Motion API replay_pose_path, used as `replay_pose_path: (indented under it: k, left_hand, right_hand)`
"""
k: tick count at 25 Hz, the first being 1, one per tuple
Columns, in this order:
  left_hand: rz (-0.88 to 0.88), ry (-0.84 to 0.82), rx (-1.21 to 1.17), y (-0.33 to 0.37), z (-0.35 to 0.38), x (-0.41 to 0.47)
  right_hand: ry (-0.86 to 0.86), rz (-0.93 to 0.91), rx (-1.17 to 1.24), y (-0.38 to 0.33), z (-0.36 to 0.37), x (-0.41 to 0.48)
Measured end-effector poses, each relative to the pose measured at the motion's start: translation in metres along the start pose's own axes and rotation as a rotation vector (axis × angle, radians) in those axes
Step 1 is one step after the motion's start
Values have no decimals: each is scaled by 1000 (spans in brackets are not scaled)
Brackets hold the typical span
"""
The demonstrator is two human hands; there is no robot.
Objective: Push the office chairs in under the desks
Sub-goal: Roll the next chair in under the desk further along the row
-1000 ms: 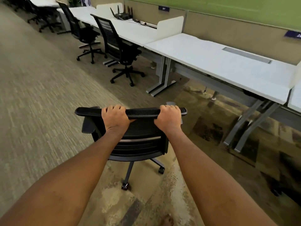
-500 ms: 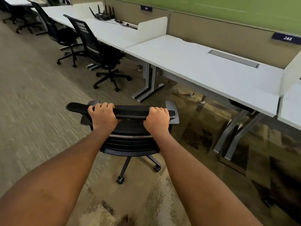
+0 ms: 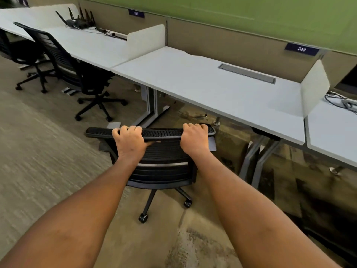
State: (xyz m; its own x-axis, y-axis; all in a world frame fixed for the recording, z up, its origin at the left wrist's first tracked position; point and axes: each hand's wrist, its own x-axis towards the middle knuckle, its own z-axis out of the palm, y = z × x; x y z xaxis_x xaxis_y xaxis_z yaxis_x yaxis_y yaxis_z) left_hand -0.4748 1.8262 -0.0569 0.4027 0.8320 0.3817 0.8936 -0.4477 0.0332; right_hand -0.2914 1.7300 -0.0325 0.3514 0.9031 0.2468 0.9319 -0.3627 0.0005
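A black mesh office chair (image 3: 164, 167) on castors stands on the carpet in front of me, its back towards me. My left hand (image 3: 129, 141) and my right hand (image 3: 195, 139) both grip the top rail of its backrest. Beyond it runs a white desk (image 3: 222, 88) labelled 248, its front edge a little ahead of the chair. The seat is hidden behind the backrest. A second black chair (image 3: 77, 74) stands at the desk to the left, and a third (image 3: 23, 53) is farther left.
Grey desk legs (image 3: 255, 163) stand to the right of the chair, another pair (image 3: 152, 107) to its left. White divider panels (image 3: 314, 88) separate the desks. A router with antennas (image 3: 77, 21) sits on the left desk. Cables (image 3: 340, 101) lie on the right desk.
The chair has rolled forward and to the right with both hands on its backrest, and the desk is now closer. The other chairs have slid left in view.
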Motion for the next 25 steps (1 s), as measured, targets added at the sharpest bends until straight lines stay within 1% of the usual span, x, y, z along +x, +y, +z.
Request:
replay_pose_path:
  k: [4,7,9,14,16,19,21,23,25]
  left_hand:
    - [73,-32,-41,26,18,36]
    - [68,-55,-96,42,27,50]
    - [58,-70,-126,50,28,57]
    - [88,-72,-198,58,26,73]
    - [153,-31,-241,57,29,58]
    - [345,59,-345,65,38,12]
    - [419,5,-415,75,46,-18]
    - [439,-130,-438,86,52,-41]
    - [440,-264,-442,94,59,-58]
  right_hand:
    - [-70,70,-25,30,9,33]
    - [-71,90,-31,44,18,44]
    - [-108,111,-30,50,19,52]
    - [-136,285,38,48,13,58]
    - [-161,279,2,42,17,45]
    - [-101,274,-3,33,25,14]
    - [-70,313,28,27,30,-12]
    - [-87,383,98,26,38,-42]
    - [-154,446,135,29,48,-72]
